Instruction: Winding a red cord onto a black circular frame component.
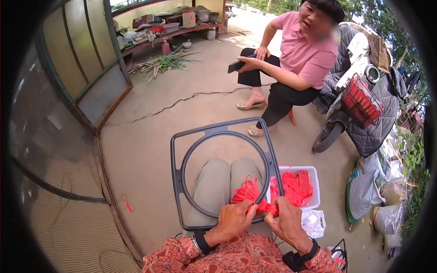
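A dark square frame with a round ring inside it lies over my knees, tilted up toward the far side. At its near right part hangs a looped bundle of red cord, which passes by the ring's edge. My left hand is closed, its thumb and fingers pinching the cord near the ring. Wrapped round the gathered right end of the bundle is my right hand, close to the frame's near right corner. My fingers hide part of the cord and of the frame's near edge.
At my right stands a white plastic tub of red cord with a red flat object in it, beside a white plastic bag. Ahead sits a person holding a phone. A covered scooter and sacks stand farther right.
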`<control>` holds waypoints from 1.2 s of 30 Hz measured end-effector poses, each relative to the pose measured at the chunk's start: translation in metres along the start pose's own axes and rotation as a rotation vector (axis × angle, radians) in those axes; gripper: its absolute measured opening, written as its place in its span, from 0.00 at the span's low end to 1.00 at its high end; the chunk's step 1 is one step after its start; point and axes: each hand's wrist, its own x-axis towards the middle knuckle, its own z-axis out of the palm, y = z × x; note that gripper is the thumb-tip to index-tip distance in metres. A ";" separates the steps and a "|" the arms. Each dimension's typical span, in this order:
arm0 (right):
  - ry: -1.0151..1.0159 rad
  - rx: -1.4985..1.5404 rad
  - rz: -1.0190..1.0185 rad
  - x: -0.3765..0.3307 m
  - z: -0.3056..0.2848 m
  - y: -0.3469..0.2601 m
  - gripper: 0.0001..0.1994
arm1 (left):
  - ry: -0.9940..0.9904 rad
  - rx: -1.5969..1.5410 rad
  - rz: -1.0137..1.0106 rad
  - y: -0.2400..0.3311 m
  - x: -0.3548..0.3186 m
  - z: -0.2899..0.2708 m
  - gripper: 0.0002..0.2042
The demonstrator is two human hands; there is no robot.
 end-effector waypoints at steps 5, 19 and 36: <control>0.122 0.384 0.028 0.008 -0.013 -0.009 0.14 | -0.018 -0.132 -0.172 -0.012 -0.009 0.003 0.13; -0.020 1.452 0.192 -0.006 -0.046 0.016 0.15 | -0.069 -0.757 -0.377 -0.042 0.005 0.020 0.14; 0.472 1.203 0.208 -0.034 -0.051 0.018 0.27 | -0.258 -0.936 -0.608 -0.004 0.015 -0.013 0.07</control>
